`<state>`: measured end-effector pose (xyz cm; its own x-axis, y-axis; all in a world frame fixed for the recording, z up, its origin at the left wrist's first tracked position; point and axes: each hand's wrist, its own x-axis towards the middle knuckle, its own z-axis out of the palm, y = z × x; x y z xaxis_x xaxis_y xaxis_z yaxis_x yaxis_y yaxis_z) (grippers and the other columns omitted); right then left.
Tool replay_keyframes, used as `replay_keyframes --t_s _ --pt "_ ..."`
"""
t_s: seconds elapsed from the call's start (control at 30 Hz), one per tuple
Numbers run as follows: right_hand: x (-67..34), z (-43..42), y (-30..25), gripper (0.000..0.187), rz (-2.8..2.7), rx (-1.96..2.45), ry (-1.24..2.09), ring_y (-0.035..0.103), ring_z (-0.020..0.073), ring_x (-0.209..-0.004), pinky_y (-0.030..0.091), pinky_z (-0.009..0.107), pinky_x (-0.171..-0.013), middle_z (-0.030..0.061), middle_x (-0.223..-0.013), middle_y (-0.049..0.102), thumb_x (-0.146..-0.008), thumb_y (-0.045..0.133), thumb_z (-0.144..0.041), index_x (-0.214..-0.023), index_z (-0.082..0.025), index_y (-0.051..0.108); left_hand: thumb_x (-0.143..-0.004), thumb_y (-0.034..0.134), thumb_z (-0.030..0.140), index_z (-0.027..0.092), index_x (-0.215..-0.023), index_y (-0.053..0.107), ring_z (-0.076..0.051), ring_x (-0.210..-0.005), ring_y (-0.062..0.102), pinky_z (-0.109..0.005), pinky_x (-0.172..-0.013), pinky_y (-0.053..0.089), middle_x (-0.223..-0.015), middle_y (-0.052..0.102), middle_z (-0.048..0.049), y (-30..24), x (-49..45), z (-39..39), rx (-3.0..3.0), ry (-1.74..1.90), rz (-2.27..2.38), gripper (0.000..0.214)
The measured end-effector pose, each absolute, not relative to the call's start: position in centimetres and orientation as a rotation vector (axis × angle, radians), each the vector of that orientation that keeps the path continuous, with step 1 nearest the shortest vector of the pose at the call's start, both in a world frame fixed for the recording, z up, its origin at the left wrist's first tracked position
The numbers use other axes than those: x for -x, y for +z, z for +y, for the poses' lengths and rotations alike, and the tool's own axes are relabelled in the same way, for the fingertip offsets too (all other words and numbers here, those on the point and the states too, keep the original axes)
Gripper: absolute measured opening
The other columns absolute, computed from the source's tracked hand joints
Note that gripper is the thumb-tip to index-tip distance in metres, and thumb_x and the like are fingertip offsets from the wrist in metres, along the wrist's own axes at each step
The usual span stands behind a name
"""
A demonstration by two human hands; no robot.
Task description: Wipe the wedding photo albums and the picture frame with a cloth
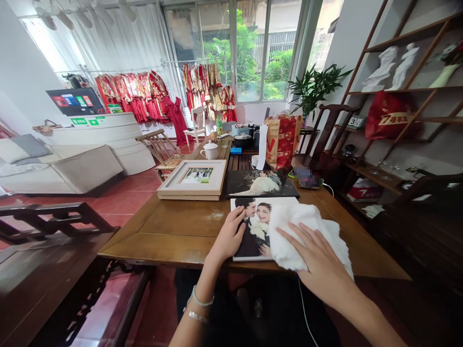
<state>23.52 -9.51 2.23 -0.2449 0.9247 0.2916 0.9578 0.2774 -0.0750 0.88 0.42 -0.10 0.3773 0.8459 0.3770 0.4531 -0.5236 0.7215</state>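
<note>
A wedding photo panel (249, 236) lies flat at the near edge of the wooden table, showing a couple. My left hand (230, 232) rests on its left side, fingers stretched out over the edge. On the panel's right part is a crumpled white cloth (314, 217), which hides that portion of the picture. My right hand (314, 250) presses flat on this cloth with the fingers spread. Just beyond lies a second, dark photo panel (262, 184) with a figure in a white dress. To its left, a framed photo (193, 176) rests on another wooden frame.
Behind the panels are a white lidded cup (210, 150), a blue box (236, 151) and a red-and-tan paper bag (284, 140). A phone (307, 179) with a white cable lies at the right. Wooden chairs and a shelf (383, 178) flank the table (173, 241).
</note>
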Motion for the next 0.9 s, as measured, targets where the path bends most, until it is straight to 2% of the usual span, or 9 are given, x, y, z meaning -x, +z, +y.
replay_keyframes --t_s 0.07,0.17,0.27,0.37,0.5,0.6,0.77,0.9 --pt "-22.6 -8.4 2.0 0.078 -2.188 1.792 -0.250 0.030 0.0320 -0.133 0.022 0.057 -0.108 0.0088 -0.141 0.043 -0.063 0.045 -0.005 -0.137 -0.027 0.041 -0.090 0.040 0.019 0.016 -0.130 0.049 -0.022 -0.136 0.032 -0.046 -0.114 0.023 -0.143 0.040 -0.0129 -0.1 -0.9 0.4 -2.133 1.018 1.115 0.041" --pt "-20.2 -7.8 2.1 0.074 -2.188 1.750 -0.259 0.023 0.0334 -0.136 0.018 0.059 -0.109 0.0142 -0.143 0.039 -0.062 0.045 -0.006 -0.136 -0.016 0.043 -0.090 0.040 0.019 0.017 -0.130 0.049 -0.023 -0.135 0.033 -0.048 -0.114 0.023 -0.143 0.040 -0.0125 -0.2 -0.8 0.5 -2.146 1.021 1.111 0.041" --pt "-17.5 -8.8 2.7 0.083 -2.316 1.579 -0.135 0.015 0.0285 -0.139 0.013 0.057 -0.111 0.0122 -0.149 0.030 -0.056 0.044 -0.006 -0.138 -0.013 0.039 -0.091 0.040 0.020 0.019 -0.130 0.049 -0.023 -0.135 0.034 -0.049 -0.113 0.025 -0.143 0.041 -0.0117 -0.2 -0.8 0.6 -2.158 1.028 1.099 0.040" --pt "-16.3 -10.9 3.5 0.091 -2.441 1.428 0.049 0.015 0.0252 -0.139 0.012 0.054 -0.113 0.0089 -0.150 0.026 -0.050 0.042 -0.006 -0.141 -0.014 0.035 -0.091 0.041 0.023 0.019 -0.130 0.049 -0.023 -0.135 0.034 -0.048 -0.112 0.027 -0.143 0.041 -0.0128 -0.3 -0.7 0.7 -2.155 1.022 1.079 0.040" --pt "-17.7 -13.1 4.2 0.096 -2.525 1.309 0.242 0.022 0.0222 -0.138 0.018 0.050 -0.113 0.0025 -0.149 0.030 -0.046 0.038 -0.007 -0.141 -0.019 0.036 -0.091 0.042 0.023 0.021 -0.131 0.049 -0.023 -0.135 0.033 -0.049 -0.112 0.026 -0.143 0.040 -0.0117 -0.5 -0.7 0.7 -2.154 1.048 1.062 0.040" --pt "-19.9 -12.4 3.9 0.092 -2.431 1.425 0.244 0.028 0.0222 -0.135 0.027 0.048 -0.111 0.0009 -0.145 0.038 -0.049 0.037 -0.006 -0.140 -0.022 0.038 -0.091 0.041 0.021 0.021 -0.130 0.048 -0.022 -0.135 0.033 -0.049 -0.113 0.024 -0.143 0.041 -0.0110 -0.5 -0.8 0.6 -2.158 1.046 1.084 0.040" --pt "-22.7 -6.0 3.3 0.067 -2.199 1.614 0.188 0.042 0.0281 -0.125 0.033 0.046 -0.105 0.0148 -0.133 0.050 -0.064 0.038 -0.006 -0.131 -0.010 0.046 -0.091 0.040 0.020 0.017 -0.131 0.048 -0.022 -0.135 0.033 -0.049 -0.114 0.024 -0.143 0.041 -0.0129 -0.3 -0.9 0.5 -2.162 1.011 1.123 0.041" --pt "-23.0 0.4 4.1 0.050 -2.226 1.554 0.271 0.053 0.0296 -0.111 0.040 0.043 -0.096 0.0175 -0.120 0.058 -0.072 0.038 -0.009 -0.119 -0.009 0.053 -0.091 0.041 0.020 0.020 -0.130 0.049 -0.023 -0.135 0.034 -0.049 -0.113 0.025 -0.142 0.042 -0.0114 -0.3 -0.8 0.6 -2.168 1.042 1.099 0.040"
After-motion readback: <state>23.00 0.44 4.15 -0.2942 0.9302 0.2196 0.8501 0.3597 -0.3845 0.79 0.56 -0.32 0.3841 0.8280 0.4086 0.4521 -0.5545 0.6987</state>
